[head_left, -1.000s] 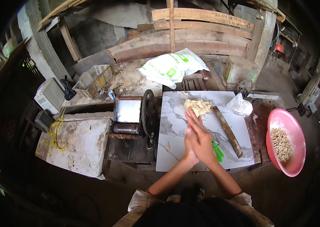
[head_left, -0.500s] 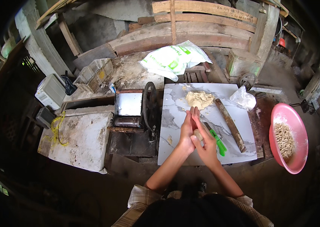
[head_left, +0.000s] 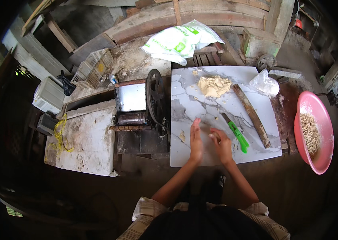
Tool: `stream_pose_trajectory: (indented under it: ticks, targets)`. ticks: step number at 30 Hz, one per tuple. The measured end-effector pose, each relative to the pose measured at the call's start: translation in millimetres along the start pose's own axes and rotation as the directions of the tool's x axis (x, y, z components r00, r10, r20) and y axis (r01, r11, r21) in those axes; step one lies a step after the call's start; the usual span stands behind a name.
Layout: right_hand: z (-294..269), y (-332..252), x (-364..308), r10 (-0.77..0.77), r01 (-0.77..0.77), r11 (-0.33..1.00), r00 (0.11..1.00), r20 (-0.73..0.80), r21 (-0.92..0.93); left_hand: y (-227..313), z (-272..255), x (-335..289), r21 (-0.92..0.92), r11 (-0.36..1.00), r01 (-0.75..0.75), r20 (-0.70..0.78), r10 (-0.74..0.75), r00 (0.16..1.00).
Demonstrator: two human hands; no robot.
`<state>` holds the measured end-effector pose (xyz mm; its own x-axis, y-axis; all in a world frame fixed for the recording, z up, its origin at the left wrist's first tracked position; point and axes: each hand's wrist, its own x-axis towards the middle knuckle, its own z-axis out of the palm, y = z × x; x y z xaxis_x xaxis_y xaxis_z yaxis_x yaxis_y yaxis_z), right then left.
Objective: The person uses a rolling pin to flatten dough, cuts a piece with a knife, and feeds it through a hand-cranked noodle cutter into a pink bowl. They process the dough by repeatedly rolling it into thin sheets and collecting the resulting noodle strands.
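Over the near part of the marbled board (head_left: pixel 189 100), my left hand (head_left: pixel 196 143) is open, its fingers straight and together, palm turned inward. My right hand (head_left: pixel 222 146) faces it a short gap away, with curled fingers around a small lump of dough (head_left: pixel 216 136) that is mostly hidden. A green-handled knife (head_left: pixel 239 137) lies just right of that hand. Farther right, a worn wooden stick (head_left: pixel 252 116) lies slantwise. A larger crumbly mass of pale dough (head_left: pixel 214 87) sits at the board's far side, with small scraps around it.
Left of the board stands a roller machine (head_left: pixel 132 117) with a large wheel (head_left: pixel 155 96). A pink basin (head_left: pixel 301 132) of pale strips stands at the right. A clear bag of white powder (head_left: pixel 268 85) lies at the far right corner; a white-and-green sack (head_left: pixel 181 40) lies behind.
My hands have parted from being pressed together around the dough lump, which is now in my right hand. The view has shifted, so the board appears higher.
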<state>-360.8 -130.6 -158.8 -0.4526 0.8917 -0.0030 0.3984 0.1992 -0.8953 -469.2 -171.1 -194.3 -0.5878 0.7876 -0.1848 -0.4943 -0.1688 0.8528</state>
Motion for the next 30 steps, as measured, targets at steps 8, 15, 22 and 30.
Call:
stream_pose_trajectory:
  ticks: [8, 15, 22, 30]
  targets:
    - [-18, 33, 5, -0.423, 0.390, 0.874, 0.904, -0.059, -0.289, -10, -27, -16, 0.729, 0.468, -0.499, 0.478, 0.173, 0.861]
    - [-4, 40, -26, -0.371, 0.316, 0.664, 0.926, 0.069, -0.678, 13, -10, -28, 0.613, -0.008, -0.790, 0.790, 0.033, 0.613]
    - [20, 27, -27, -0.320, 0.191, 0.534, 0.948, 0.012, -0.824, 8, -6, -23, 0.605, -0.042, -0.795, 0.796, 0.027, 0.604]
    - [3, 35, -10, -0.375, 0.253, 0.500, 0.925, 0.057, -0.828, 6, 3, -8, 0.621, -0.086, -0.779, 0.779, -0.044, 0.625]
